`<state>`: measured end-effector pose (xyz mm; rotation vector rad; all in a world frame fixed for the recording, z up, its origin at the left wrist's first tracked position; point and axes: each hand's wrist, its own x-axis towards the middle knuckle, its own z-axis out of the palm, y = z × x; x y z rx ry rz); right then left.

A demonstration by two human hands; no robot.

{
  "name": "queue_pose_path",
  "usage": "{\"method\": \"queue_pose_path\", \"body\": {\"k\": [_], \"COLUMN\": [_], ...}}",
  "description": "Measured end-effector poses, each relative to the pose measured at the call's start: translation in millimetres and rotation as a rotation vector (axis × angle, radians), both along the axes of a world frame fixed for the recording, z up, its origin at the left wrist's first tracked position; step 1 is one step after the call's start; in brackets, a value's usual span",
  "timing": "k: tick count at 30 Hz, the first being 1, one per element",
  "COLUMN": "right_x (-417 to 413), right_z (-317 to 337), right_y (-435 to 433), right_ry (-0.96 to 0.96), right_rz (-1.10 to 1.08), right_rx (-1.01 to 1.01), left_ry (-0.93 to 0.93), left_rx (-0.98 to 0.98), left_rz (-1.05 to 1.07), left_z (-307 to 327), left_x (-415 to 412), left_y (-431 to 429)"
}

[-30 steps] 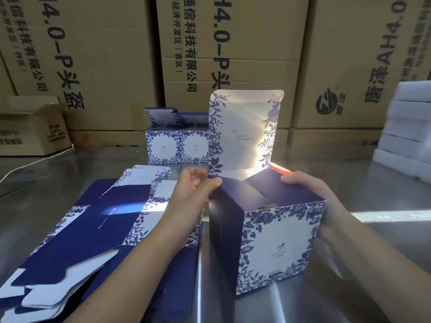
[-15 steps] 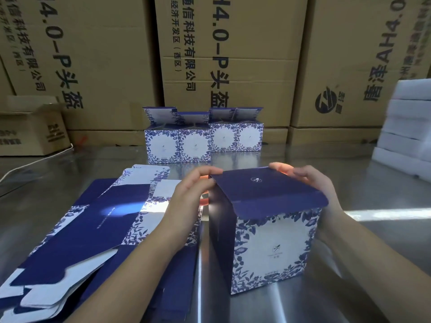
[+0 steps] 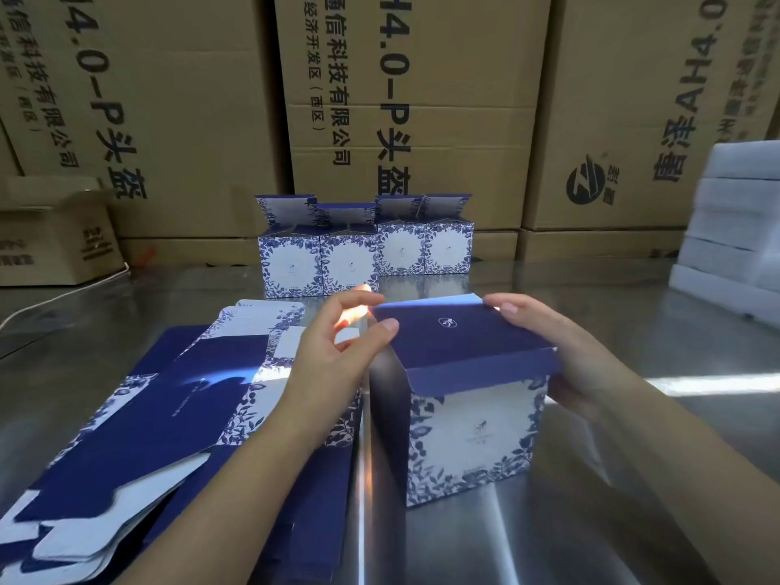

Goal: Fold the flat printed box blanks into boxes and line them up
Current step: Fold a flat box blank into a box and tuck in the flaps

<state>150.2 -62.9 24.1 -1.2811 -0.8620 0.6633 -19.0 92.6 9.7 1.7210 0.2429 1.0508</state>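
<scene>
Mid carton (image 3: 464, 57): "4.0-P头盔", "科技有限公司"; rt carton (image 3: 624, 99): "AH4.0".

Stainless-steel tabletop (image 3: 633, 521), reflective, with a bright sunlit band (image 3: 696, 384) at right. Rear: wall of stacked brown cartons (image 3: 464, 99), black Chinese print. Left: small carton (image 3: 55, 242), white cable (image 3: 65, 293). Right: stacked white foam slabs (image 3: 734, 230).
</scene>
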Motion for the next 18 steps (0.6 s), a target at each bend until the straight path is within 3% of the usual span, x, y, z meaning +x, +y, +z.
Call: {"method": "queue_pose_path", "body": {"k": [6,10,18], "right_x": [5.4,10.6,5.7], "right_z": [-0.5,-0.9,-5.8], "right_y": [1.4,1.4,-2.9], "right_ry": [-0.271,-0.262,-0.396], "right_rz": [-0.173,-0.112,-0.011], "right_rx": [-0.045,-0.103,-0.053], "left_ry": [-0.054,-0.036,0.184], "left_rx": [0.150,0.154,0.237], "left_rz": [0.098,0.086,-0.062], "left_z": [2.0,1.8,-8.0], "left_x": [-0.2,-0.2,-3.0], "left_y": [3.8,2.7,-1.1]}}
